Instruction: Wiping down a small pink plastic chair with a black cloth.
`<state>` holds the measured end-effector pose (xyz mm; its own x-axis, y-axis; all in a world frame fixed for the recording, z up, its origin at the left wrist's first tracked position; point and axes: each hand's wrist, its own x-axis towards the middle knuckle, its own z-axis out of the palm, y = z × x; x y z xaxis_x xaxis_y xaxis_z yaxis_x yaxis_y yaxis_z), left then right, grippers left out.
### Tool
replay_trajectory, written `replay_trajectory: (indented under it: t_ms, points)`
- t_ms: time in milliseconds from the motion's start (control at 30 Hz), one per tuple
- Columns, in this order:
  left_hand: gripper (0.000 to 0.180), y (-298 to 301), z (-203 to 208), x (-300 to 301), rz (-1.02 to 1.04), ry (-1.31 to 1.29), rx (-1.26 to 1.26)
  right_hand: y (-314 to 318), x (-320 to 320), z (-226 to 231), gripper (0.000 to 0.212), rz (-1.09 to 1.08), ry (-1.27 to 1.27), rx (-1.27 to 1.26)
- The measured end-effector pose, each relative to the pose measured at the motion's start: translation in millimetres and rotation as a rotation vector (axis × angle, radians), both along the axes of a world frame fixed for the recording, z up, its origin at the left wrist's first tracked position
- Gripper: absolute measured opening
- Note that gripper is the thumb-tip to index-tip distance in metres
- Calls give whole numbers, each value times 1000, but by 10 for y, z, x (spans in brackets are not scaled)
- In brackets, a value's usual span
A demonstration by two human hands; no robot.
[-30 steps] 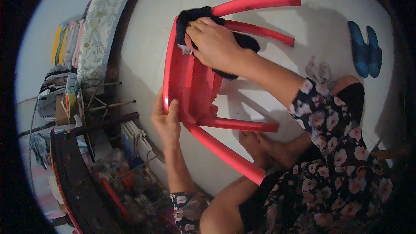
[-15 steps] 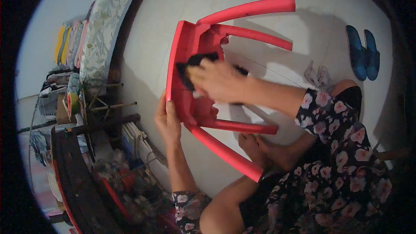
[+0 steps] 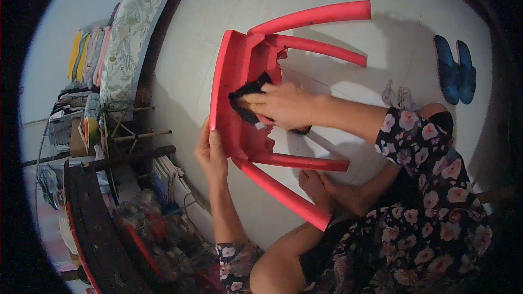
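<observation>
A red plastic stool (image 3: 232,71) lies tipped on its side, its legs pointing right and its hollow underside toward my right hand. The inner edge of the underside looks ragged. My left hand (image 3: 211,149) grips the lower left rim of the seat, thumb on the near side and fingers behind. With my right hand (image 3: 286,106) I press a black cloth (image 3: 251,88) against the inside of the seat. Some of the cloth is hidden under the fingers, and a dark end shows below the hand.
Blue slippers (image 3: 457,73) rest on the pale tiled floor at the right, with a crumpled light cloth (image 3: 400,97) nearer. At the left stand a bed with a leafy cover (image 3: 131,32), folded clothes (image 3: 87,57) and a dark wooden piece of furniture (image 3: 90,212). My bare feet are below the stool.
My right hand and the black cloth have shifted slightly right and down along the underside. The stool's upper part sits slightly lower in view. My left hand keeps its hold.
</observation>
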<state>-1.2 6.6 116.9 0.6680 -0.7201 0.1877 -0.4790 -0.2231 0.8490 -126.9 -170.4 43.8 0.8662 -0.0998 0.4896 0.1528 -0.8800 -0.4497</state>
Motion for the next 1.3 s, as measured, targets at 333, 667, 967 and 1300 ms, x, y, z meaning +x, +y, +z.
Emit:
replay_trajectory:
  t_ms: [333,667,967,1300]
  points:
    - [41,-18,49,-25,-53,-15,2,-608,151,279,58,-212,159,-9]
    - [39,-43,48,-72,23,-19,12,-657,-216,-182,51,-417,177,37]
    - [40,-30,60,-43,21,-8,-6,-400,-286,39,67,-258,9,293]
    - [39,-29,59,-69,12,58,8,334,164,-161,48,-47,-103,-39]
